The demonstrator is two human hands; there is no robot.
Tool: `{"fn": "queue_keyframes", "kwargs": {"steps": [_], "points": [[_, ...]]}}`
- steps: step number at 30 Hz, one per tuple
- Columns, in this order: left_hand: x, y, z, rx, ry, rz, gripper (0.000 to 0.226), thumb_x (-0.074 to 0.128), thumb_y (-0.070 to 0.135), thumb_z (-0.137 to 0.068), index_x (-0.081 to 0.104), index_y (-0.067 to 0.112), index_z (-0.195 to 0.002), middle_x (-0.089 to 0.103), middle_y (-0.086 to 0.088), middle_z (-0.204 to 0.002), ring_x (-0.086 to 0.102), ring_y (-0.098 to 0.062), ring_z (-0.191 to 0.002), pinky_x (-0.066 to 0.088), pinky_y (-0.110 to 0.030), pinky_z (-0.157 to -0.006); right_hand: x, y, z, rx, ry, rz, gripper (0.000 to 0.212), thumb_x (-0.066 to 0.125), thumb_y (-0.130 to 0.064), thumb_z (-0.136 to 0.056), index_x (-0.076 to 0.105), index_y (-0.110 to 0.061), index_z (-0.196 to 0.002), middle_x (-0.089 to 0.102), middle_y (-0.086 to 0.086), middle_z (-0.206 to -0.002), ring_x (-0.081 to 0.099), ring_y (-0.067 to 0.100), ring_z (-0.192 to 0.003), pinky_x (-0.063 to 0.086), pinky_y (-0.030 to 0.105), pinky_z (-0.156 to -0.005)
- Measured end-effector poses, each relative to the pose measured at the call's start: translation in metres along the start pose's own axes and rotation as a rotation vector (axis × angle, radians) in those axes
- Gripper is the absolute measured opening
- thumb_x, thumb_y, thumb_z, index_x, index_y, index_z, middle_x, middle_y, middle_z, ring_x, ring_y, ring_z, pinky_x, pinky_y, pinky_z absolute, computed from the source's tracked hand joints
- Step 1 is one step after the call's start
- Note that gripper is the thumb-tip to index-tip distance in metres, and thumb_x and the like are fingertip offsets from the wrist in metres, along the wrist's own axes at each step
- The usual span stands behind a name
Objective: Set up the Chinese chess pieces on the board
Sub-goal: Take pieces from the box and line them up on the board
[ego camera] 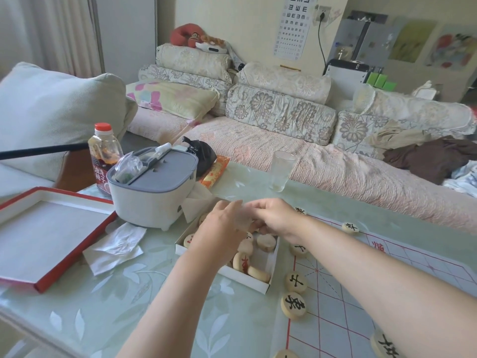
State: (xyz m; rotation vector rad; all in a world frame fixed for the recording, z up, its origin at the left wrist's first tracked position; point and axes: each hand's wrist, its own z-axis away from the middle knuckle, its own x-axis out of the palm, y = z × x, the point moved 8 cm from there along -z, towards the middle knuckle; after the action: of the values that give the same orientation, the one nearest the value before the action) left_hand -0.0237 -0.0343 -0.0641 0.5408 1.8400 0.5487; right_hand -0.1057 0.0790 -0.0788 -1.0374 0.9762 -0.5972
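Green table (103, 293) bears a white box (245, 279) holding wooden chess pieces (267, 242).

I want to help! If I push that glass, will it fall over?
The glass looks tall, narrow and nearly empty, so probably tips easily. It stands on a smooth table, so it might slide first.

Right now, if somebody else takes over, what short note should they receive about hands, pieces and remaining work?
Left hand and right hand: both over the white box, fingers close together; grip unclear.
Done: several black-lettered pieces stand along the left edge of the board.
Left: the red-lettered pieces and others in the box must go on the board.
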Motion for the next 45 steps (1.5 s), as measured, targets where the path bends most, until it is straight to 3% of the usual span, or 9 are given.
{"fn": "queue_keyframes", "kwargs": {"steps": [5, 11, 14, 17, 23, 33, 36, 41, 45], "points": [[-0.005, -0.009, 0.001, -0.064, 0.004, 0.002, 0.048, 0.069, 0.023, -0.083, 0.054, 0.025, -0.129, 0.051, 0.000, -0.114, 0.055, -0.020, -0.103, 0.048, -0.033, -0.086, 0.014, -0.005, 0.004, 0.009, -0.050, 0.008, 0.005, 0.064, -0.021, -0.097, 0.067, -0.019, -0.100, 0.072, 0.002, -0.083, 0.062, 0.013, -0.057, 0.035, 0.024, -0.050], [-0.011, -0.031, 0.005, -0.179, -0.014, -0.085, 0.042, 0.073, 0.029, -0.075, 0.059, 0.022, -0.114, 0.052, 0.002, -0.104, 0.054, -0.019, -0.093, 0.052, -0.034, -0.078, -0.002, -0.002, -0.007, 0.004, 0.169, 0.758, 0.018, 0.069, -0.040, -0.082, 0.073, -0.022, -0.080, 0.071, -0.004, -0.086, 0.065, 0.015, -0.080, 0.049, 0.027, -0.065], [-0.011, -0.034, 0.005, -0.173, -0.015, -0.082, 0.045, 0.075, 0.034, -0.073, 0.060, 0.023, -0.114, 0.052, 0.003, -0.102, 0.054, -0.018, -0.091, 0.052, -0.034, -0.079, 0.006, 0.002, -0.008, 0.092, 0.185, 0.955, 0.030, 0.067, -0.047, -0.077, 0.062, -0.017, -0.076, 0.062, 0.000, -0.076, 0.061, 0.024, -0.073, 0.043, 0.027, -0.056], [-0.010, -0.033, 0.004, -0.157, -0.023, -0.103, 0.047, 0.075, 0.039, -0.075, 0.059, 0.022, -0.116, 0.052, 0.002, -0.102, 0.054, -0.018, -0.091, 0.051, -0.032, -0.078, 0.013, -0.005, -0.008, 0.175, 0.202, 1.041, 0.043, 0.074, -0.053, -0.073, 0.052, -0.020, -0.091, 0.057, 0.001, -0.088, 0.060, 0.026, -0.082, 0.045, 0.027, -0.065], [-0.008, -0.030, 0.005, -0.133, -0.033, -0.117, 0.049, 0.072, 0.049, -0.076, 0.060, 0.021, -0.115, 0.053, 0.001, -0.100, 0.053, -0.019, -0.089, 0.049, -0.031, -0.075, 0.020, -0.009, -0.013, 0.272, 0.188, 1.028, 0.052, 0.082, -0.046, -0.068, 0.062, -0.017, -0.106, 0.066, 0.002, -0.099, 0.070, 0.024, -0.092, 0.053, 0.028, -0.074], [-0.007, -0.025, 0.007, -0.132, -0.040, -0.079, 0.041, 0.071, 0.031, -0.076, 0.061, 0.026, -0.116, 0.051, 0.003, -0.097, 0.052, -0.018, -0.086, 0.047, -0.029, -0.073, -0.001, -0.019, 0.004, 0.102, 0.331, 0.800, 0.025, 0.068, -0.033, -0.056, 0.055, -0.016, -0.069, 0.048, 0.002, -0.063, 0.047, 0.024, -0.061, 0.033, 0.022, -0.045], [-0.003, -0.017, 0.008, -0.148, -0.065, -0.084, 0.040, 0.069, 0.024, -0.075, 0.058, 0.025, -0.114, 0.046, 0.004, -0.094, 0.047, -0.017, -0.086, 0.046, -0.030, -0.073, -0.015, -0.023, 0.027, 0.003, 0.345, 0.678, 0.023, 0.072, -0.035, -0.064, 0.068, -0.014, -0.074, 0.066, 0.004, -0.071, 0.060, 0.027, -0.073, 0.050, 0.028, -0.060], [0.003, -0.005, 0.011, -0.158, -0.082, -0.089, 0.045, 0.068, 0.023, -0.077, 0.052, 0.021, -0.119, 0.047, 0.005, -0.102, 0.044, -0.015, -0.092, 0.047, -0.033, -0.079, -0.024, -0.004, 0.085, -0.106, 0.142, 0.586, 0.027, 0.081, -0.042, -0.070, 0.069, -0.029, -0.091, 0.070, -0.012, -0.090, 0.065, 0.004, -0.083, 0.053, 0.025, -0.076], [0.009, 0.009, 0.019, -0.121, -0.119, -0.109, 0.045, 0.070, 0.022, -0.079, 0.054, 0.018, -0.120, 0.045, 0.004, -0.103, 0.040, -0.012, -0.091, 0.034, -0.024, -0.074, -0.020, 0.018, 0.136, -0.127, -0.014, 0.640, 0.030, 0.084, -0.034, -0.074, 0.070, -0.029, -0.101, 0.064, -0.020, -0.081, 0.054, -0.014, -0.068, 0.038, 0.005, -0.062]]}}
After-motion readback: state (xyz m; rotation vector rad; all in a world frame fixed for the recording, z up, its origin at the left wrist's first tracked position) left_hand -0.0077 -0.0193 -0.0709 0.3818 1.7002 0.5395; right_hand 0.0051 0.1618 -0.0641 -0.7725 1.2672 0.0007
